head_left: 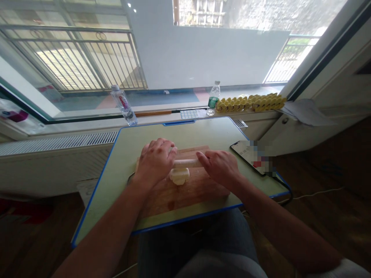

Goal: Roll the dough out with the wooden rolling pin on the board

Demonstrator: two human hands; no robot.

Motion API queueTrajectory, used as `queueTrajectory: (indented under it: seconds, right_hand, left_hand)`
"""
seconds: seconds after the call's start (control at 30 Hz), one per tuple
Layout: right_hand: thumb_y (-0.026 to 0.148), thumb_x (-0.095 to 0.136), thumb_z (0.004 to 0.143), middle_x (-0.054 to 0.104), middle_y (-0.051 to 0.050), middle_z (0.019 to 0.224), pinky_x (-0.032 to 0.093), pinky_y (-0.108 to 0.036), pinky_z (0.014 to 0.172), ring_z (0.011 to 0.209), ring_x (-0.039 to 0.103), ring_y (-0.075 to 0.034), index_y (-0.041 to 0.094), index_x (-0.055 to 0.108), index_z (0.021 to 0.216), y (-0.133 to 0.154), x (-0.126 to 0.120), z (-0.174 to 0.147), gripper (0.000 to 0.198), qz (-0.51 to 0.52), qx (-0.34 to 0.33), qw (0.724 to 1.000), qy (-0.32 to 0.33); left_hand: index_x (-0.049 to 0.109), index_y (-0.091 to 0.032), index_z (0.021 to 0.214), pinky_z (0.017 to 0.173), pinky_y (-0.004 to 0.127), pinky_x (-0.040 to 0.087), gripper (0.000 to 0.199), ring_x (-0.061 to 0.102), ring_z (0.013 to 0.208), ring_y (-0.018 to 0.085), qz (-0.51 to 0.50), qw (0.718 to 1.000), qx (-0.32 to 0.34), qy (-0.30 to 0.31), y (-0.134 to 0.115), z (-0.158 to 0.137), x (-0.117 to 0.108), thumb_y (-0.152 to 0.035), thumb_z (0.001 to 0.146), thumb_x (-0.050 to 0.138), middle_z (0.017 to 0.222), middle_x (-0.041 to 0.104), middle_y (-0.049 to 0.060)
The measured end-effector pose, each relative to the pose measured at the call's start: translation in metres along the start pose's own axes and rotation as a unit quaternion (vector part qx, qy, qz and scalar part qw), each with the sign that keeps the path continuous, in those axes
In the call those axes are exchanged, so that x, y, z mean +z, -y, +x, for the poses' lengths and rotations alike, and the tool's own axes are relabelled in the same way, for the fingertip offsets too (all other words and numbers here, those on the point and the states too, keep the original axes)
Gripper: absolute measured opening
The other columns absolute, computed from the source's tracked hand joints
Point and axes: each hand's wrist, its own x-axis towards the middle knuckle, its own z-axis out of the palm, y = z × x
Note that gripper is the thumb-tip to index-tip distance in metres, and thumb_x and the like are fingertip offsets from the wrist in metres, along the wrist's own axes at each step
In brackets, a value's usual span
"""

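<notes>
Across the top, a wide window point(208, 58), with railings and a pale wall beyond the glass. Below, a table point(179, 135) with a pale green top and a blue rim. Lying on the table toward the near edge, a wooden cutting board point(179, 200), reddish brown, with a darker spot low on the left half. On the sill at right, yellow bumpy trays point(251, 103). Over the board, a rolling pin point(188, 163), pale, smooth and straight, running from side to side. Curled over one end of it, the left hand point(158, 158), knuckles up; wrapped about the other end, the right hand point(220, 164), thumb along the pin. Along the sill, a left bottle point(124, 106) and a right bottle point(213, 99), both clear. On the table at right, a phone point(246, 154) with a cable plugged in. On the board between the hands, dough point(179, 176): a small lump, creamy white, soft-looking, with an uneven, lobed outline, right against or under the pin, cannot tell which. Smallest, the lettering: reddish on the left bottle, white on the green label of the right one, faint on the phone's partly pixelated screen; too blurred to read.
</notes>
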Motion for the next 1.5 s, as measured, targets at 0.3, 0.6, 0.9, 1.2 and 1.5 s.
queueTrajectory:
  seconds: [0.3,0.6,0.9,1.2,1.5]
  right_hand:
    - [0.05,0.029,0.114,0.082,-0.006,0.092,0.036,-0.031,0.068,0.08,0.074,-0.02,0.025,0.074,0.085,-0.002,0.012,0.012,0.059,-0.008,-0.03,0.999,0.034]
    - [0.049,0.033,0.114,0.082,-0.006,0.088,0.035,-0.032,0.07,0.079,0.073,-0.021,0.024,0.073,0.081,-0.003,0.022,0.007,0.057,-0.005,-0.034,0.999,-0.011]
    - [0.055,0.042,0.111,0.08,-0.006,0.081,0.032,-0.034,0.067,0.075,0.073,-0.02,0.023,0.072,0.077,0.0,0.019,0.007,0.055,-0.004,-0.012,0.999,-0.043]
    - [0.054,0.043,0.111,0.081,-0.006,0.082,0.028,-0.033,0.063,0.071,0.072,-0.018,0.024,0.072,0.076,0.003,0.014,0.003,0.055,0.008,-0.021,0.999,-0.044]
    - [0.049,0.04,0.112,0.082,-0.006,0.087,0.036,-0.032,0.07,0.08,0.074,-0.021,0.023,0.072,0.079,0.003,0.025,0.002,0.053,0.001,-0.04,0.998,-0.051]
  left_hand:
    - [0.065,-0.023,0.137,0.118,0.046,0.04,0.044,0.055,0.135,0.027,0.015,0.993,0.04,0.106,0.014,0.007,0.015,-0.038,0.107,0.035,0.145,0.063,0.011]
    - [0.065,-0.025,0.137,0.115,0.049,0.041,0.048,0.057,0.13,0.029,0.024,0.995,0.017,0.099,0.011,0.006,0.021,-0.04,0.108,0.031,0.144,0.065,0.008]
    - [0.066,-0.024,0.135,0.115,0.053,0.041,0.046,0.056,0.135,0.032,0.031,0.994,0.018,0.104,0.01,0.003,0.014,-0.041,0.107,0.034,0.148,0.064,0.011]
    - [0.067,-0.024,0.134,0.114,0.051,0.042,0.046,0.058,0.132,0.03,0.018,0.997,0.001,0.081,0.011,-0.008,0.009,-0.041,0.106,0.035,0.143,0.067,0.01]
    - [0.068,-0.025,0.135,0.115,0.051,0.043,0.046,0.058,0.131,0.03,0.033,0.996,-0.011,0.086,0.009,-0.012,0.017,-0.036,0.106,0.034,0.145,0.066,0.008]
